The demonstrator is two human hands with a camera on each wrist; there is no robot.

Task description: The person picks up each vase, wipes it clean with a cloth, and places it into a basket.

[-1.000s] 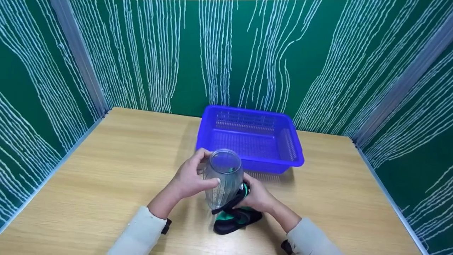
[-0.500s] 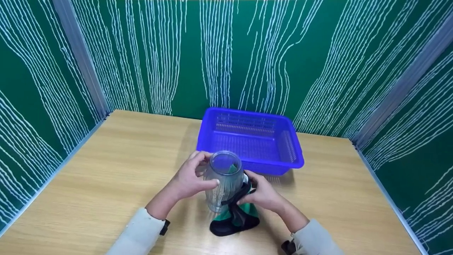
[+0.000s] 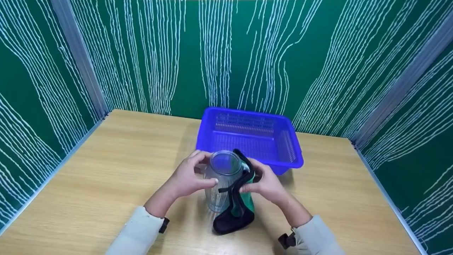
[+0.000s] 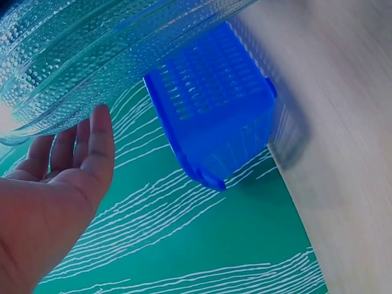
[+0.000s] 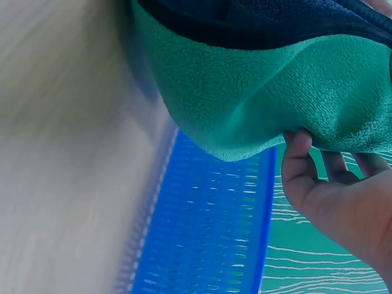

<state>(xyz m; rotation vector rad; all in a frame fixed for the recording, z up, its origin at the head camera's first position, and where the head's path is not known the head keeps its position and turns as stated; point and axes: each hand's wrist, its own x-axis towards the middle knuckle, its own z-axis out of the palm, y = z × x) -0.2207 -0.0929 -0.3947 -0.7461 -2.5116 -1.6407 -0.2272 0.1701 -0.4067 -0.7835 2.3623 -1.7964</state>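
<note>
Glass jar (image 3: pixel 223 184), clear and ribbed, stands upright or nearly so near the middle of the bench (image 3: pixel 106 170), just in front of the blue basket (image 3: pixel 300 161); whether its base touches the wood is hard to tell. The left hand (image 3: pixel 187 179) has hold of it from the left: that grip is spread wide, thumb on the near side, fingers curving round the far side. The left wrist view shows the small bumps on the glass.

Against the jar's right side leans a green-and-black cloth item (image 3: pixel 236 202), its black lower end near the bench and its black edging lying across the glass. The right hand (image 3: pixel 267 184) holds this cloth, its grip partly closed, thumb nearer and fingers beyond; the right wrist view shows its green fleece and dark inside. Pale sleeves (image 3: pixel 136 230) cover both forearms, and green walls (image 3: pixel 187 71) with wavy white lines rise behind.
</note>
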